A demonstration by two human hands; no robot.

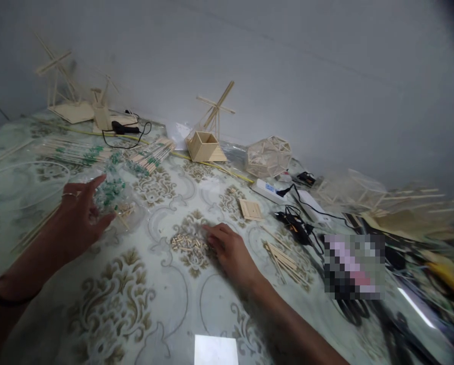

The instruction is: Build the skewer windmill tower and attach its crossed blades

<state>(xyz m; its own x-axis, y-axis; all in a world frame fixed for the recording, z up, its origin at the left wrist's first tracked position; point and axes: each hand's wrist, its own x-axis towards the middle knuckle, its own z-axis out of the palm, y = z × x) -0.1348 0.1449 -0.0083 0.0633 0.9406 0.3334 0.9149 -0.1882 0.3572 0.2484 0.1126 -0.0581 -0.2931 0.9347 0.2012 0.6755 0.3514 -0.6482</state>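
Note:
My left hand [84,213] reaches over a clear plastic bag [139,210], its thumb and index finger apart. Small green pieces [110,190] lie in a heap right by those fingertips. Toward the middle of the table, my right hand [229,248] rests low with its fingers curled together; what they pinch, if anything, is hidden. Beside its fingertips spreads a pile of small cut wooden bits [188,242]. Right of that hand lie loose wooden sticks [285,261] and a square wooden panel [251,209].
Bundles of green-marked sticks [76,151] lie at the back left. Wooden windmill models [202,146] stand along the wall, near a polyhedron stick frame [268,156]. A white power strip [268,190], a black corded tool [295,225] and cables crowd the right side.

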